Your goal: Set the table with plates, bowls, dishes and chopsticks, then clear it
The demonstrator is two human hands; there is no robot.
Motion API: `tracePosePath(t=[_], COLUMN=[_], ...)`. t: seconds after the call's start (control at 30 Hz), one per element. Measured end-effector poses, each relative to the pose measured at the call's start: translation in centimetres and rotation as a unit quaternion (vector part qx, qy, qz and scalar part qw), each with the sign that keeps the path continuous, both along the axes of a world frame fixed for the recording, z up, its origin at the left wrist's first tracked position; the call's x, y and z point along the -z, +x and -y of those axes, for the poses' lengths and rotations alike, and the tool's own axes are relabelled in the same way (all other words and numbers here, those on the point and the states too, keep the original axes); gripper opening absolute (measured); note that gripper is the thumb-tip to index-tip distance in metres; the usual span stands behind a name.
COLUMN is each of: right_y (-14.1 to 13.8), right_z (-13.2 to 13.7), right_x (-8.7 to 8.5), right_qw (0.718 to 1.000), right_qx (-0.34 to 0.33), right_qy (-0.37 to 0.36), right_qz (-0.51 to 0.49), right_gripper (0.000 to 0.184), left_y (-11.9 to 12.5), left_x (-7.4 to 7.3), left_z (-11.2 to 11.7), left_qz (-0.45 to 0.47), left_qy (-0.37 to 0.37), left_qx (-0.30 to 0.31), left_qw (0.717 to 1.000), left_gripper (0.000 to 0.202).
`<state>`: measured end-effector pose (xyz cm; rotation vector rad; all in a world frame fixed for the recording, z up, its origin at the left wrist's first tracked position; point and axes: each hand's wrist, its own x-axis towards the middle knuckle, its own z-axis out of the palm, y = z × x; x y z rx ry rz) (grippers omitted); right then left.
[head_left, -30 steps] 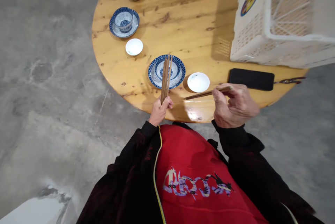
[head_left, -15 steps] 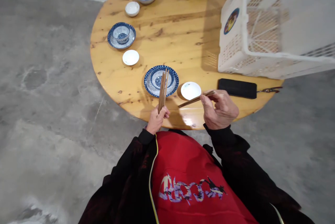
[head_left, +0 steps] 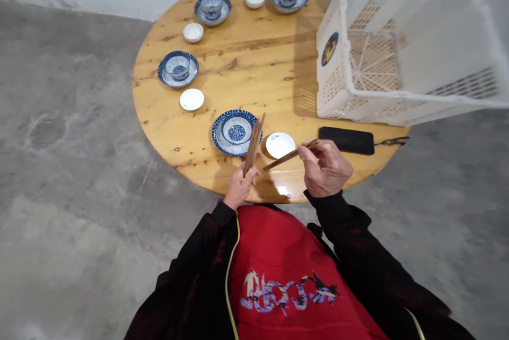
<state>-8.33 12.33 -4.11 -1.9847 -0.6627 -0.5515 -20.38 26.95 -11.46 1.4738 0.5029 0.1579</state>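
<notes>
The fingertips of the right hand (head_left: 326,167) are pinched together on slim chopsticks (head_left: 290,155), apparently a pair, near one end; the free ends slant down toward the near right of the blue-rimmed plate (head_left: 217,141). Whether they touch the table (head_left: 258,72) is hard to tell. The left hand (head_left: 240,186), nearer the body than that plate, has its fingers curled tight around the lower end of a bundle (head_left: 253,149) of more chopsticks, whose upper ends stand in front of the plate's right edge.

The chopsticks look wooden: probably light, stiff and smooth, hard to break but apt to roll or fan out if the grip loosens. A pinch near the middle should balance a pair best; the bundle wants a full wrap of the fingers.

A bowl (head_left: 237,131) sits in the plate. Just right of the plate is a white dish (head_left: 280,146), likely brittle if knocked. Farther right of the plate lies a black phone (head_left: 350,140), and beyond, to the plate's far right, stands a white crate (head_left: 332,96). More plates (head_left: 193,75), each with a bowl, stand beyond the plate.
</notes>
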Motion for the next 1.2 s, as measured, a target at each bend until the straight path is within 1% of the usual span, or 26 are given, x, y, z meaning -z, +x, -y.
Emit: tracePosePath(t=[0.1, 0.2, 0.37, 0.53, 0.63, 0.73, 0.83, 0.9, 1.1, 1.2], right_y=[-0.1, -0.5, -1.3, -1.9, -2.0, -1.7, -1.3, -1.0, -0.6, -0.4], right_z=[0.0, 0.0, -0.6, -1.6, -2.1, -2.5, -2.6, -2.5, -2.3, -2.3], right_x=[-0.2, -0.4, -0.6, -1.3, -1.9, -2.2, -2.2, -2.0, -1.4, -1.3], right_qw=[1.0, 0.999, 0.988, 0.976, 0.97, 0.963, 0.952, 0.946, 0.938, 0.923], right_qx=[-0.014, -0.028, -0.034, -0.045, -0.052, -0.06, -0.062, -0.057, -0.05, -0.077], right_qy=[0.009, 0.022, 0.082, 0.082, 0.096, 0.118, 0.146, 0.158, 0.184, 0.201], right_qz=[0.01, -0.01, -0.126, -0.197, -0.218, -0.237, -0.263, -0.276, -0.291, -0.319], right_gripper=[0.009, 0.007, 0.012, 0.02, 0.022, 0.021, 0.021, 0.022, 0.027, 0.029], left_y=[0.9, 1.4, 1.5, 1.1, 0.9, 0.8, 0.6, 0.5, 0.6, 0.8], left_x=[-0.3, -0.4, 0.2, 0.6, 0.1, -0.9, -1.9, -2.4, -2.6, -2.5], left_z=[0.3, 0.6, 0.6, 0.2, 0.1, 0.1, 0.2, 0.3, 0.2, 0.1], left_qz=[0.009, 0.01, 0.005, -0.004, -0.028, -0.04, -0.048, -0.045, -0.029, -0.03], left_qy=[-0.008, -0.037, -0.052, -0.03, -0.042, -0.05, -0.046, -0.048, -0.054, -0.057], left_qx=[0.009, 0.01, 0.017, 0.047, 0.057, 0.083, 0.114, 0.118, 0.134, 0.13], left_qw=[1.0, 0.999, 0.999, 0.998, 0.997, 0.994, 0.991, 0.991, 0.989, 0.989], left_gripper=[0.052, 0.054, 0.048, 0.041, 0.045, 0.044, 0.042, 0.043, 0.039, 0.038])
